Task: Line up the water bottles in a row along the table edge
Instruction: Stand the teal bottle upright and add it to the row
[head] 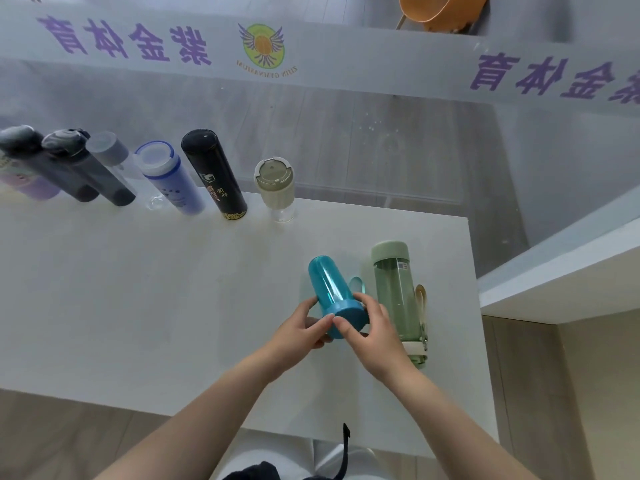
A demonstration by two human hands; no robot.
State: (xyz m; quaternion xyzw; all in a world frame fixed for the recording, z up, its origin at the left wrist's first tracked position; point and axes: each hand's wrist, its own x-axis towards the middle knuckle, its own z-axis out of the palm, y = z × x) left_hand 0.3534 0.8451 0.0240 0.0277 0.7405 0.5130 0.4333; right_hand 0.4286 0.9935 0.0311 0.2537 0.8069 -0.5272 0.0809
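White table (138, 306) under you carries a row of bottles (214, 174) along its far edge. Your left hand (301, 332) and right hand (372, 336) both wrap fingers around the blue bottle (332, 292), lying beside the green bottle (396, 296).

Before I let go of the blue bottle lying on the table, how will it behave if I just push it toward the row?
The blue bottle lies on its side, so its round body would probably roll rather than slide. It looks see-through and empty, so likely light. Both hands, left and right, hold its cap end; standing it upright seems safer, away from the green bottle.
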